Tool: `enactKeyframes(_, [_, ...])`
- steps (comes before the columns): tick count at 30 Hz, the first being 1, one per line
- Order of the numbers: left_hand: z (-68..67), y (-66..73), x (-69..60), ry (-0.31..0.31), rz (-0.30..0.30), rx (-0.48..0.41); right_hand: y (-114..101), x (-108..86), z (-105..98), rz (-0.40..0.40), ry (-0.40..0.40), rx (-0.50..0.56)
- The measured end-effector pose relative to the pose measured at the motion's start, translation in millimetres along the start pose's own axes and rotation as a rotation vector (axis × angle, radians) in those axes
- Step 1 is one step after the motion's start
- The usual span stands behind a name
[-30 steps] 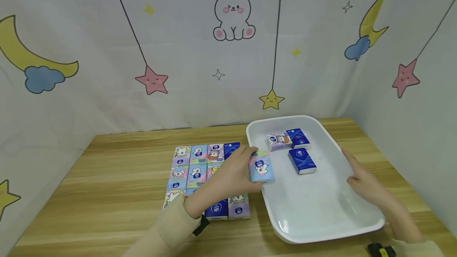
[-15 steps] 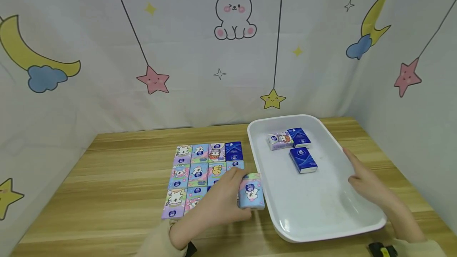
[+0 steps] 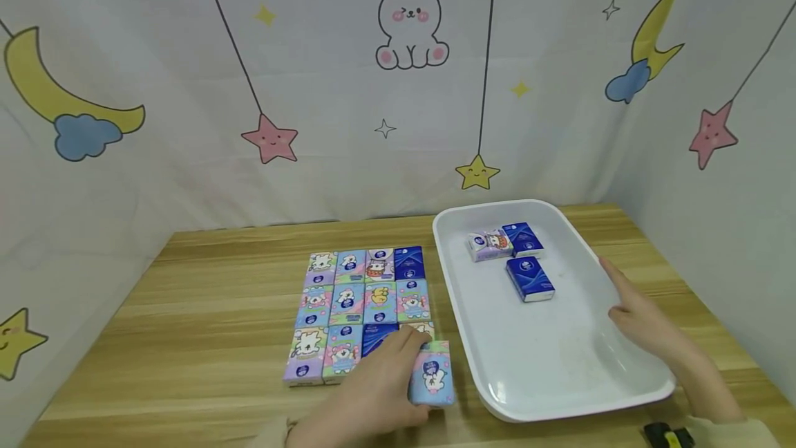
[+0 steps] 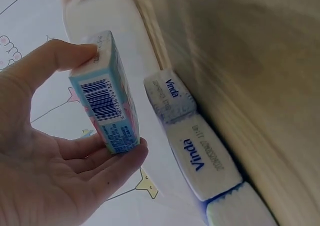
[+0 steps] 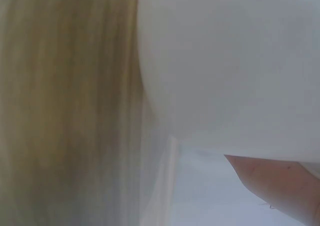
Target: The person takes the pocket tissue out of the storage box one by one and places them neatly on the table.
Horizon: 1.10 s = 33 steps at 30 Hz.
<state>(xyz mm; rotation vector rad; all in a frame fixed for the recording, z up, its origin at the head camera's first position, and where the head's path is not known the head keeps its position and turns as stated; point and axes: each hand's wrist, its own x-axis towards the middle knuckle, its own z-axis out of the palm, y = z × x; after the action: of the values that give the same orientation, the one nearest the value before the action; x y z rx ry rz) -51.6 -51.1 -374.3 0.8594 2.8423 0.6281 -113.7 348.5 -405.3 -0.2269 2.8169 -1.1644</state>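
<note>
My left hand (image 3: 367,386) pinches a light-blue cartoon-printed tissue pack (image 3: 432,375) between thumb and fingers. In the left wrist view the pack's barcode end (image 4: 102,99) faces the camera. The held pack is at the near right corner of a block of tissue packs (image 3: 347,303), laid in rows on the table; the hand hides part of the nearest row. At the right, my right hand (image 3: 647,330) grips the rim of a white tray (image 3: 535,372), thumb over the inner side. A fingertip (image 5: 275,183) lies against the tray in the right wrist view.
Inside the tray, towards its far end, lie a purple cartoon tissue pack (image 3: 491,244) and two dark-blue ones, the nearer (image 3: 530,278) apart from the rest. A wooden table (image 3: 186,337) bears everything. A printed white curtain (image 3: 336,157) encloses the back and sides.
My left hand has moved from the tray's left rim towards me and slightly left, carrying the blue tissue pack. More of the block now shows. My right hand has stayed on the tray.
</note>
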Motion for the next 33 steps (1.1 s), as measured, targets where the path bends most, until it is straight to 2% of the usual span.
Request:
enactKeyframes(6, [6.1,1.0,-7.5,-0.047,-0.033,0.009,0.5,1.2,-0.4,0.005,-0.004,-0.001])
enactKeyframes(10, [8.6,1.3,-11.3,-0.065,-0.033,0.028,0.4,1.3,-0.1,0.003,-0.006,0.008])
enactKeyframes(16, [12.9,0.3,-16.4,-0.008,0.045,0.081,1.4,0.7,0.5,0.0,-0.011,0.019])
enactKeyframes(22, [19.1,0.6,-19.9,0.017,0.084,0.158,1.8,0.4,1.0,-0.003,-0.009,0.018])
enactKeyframes(30, [27.0,0.5,-24.0,0.102,0.187,0.265,2.6,-0.4,1.3,-0.026,0.006,0.013])
enactKeyframes(33, [29.2,0.6,-24.1,0.104,0.183,0.285,2.5,-0.6,1.0,-0.027,0.003,0.018])
